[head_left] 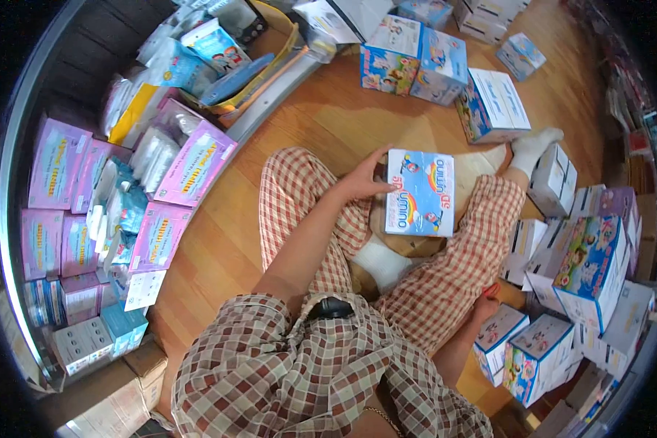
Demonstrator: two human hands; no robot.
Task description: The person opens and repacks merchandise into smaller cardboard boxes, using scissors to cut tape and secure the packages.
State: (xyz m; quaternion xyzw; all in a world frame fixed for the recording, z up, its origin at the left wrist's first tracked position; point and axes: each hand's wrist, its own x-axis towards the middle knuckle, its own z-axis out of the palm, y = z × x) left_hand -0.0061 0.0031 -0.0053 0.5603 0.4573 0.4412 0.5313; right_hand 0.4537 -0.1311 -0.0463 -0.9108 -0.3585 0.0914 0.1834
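Note:
My left hand grips the left side of a small white and blue carton printed with rainbows and cartoon figures. Its fingers are closed on the edge, and the carton is over a tan item between my legs. My right hand is low on the right, beside my checked trouser leg. Its fingers are partly bent and show nothing held. Close to that hand are a white and blue box and a picture-printed box.
Pink boxes and plastic packs stand on the left shelf. A yellow-edged bin holds more packs. Cartoon boxes and a white-topped box sit on the wooden floor. Boxes are stacked at right.

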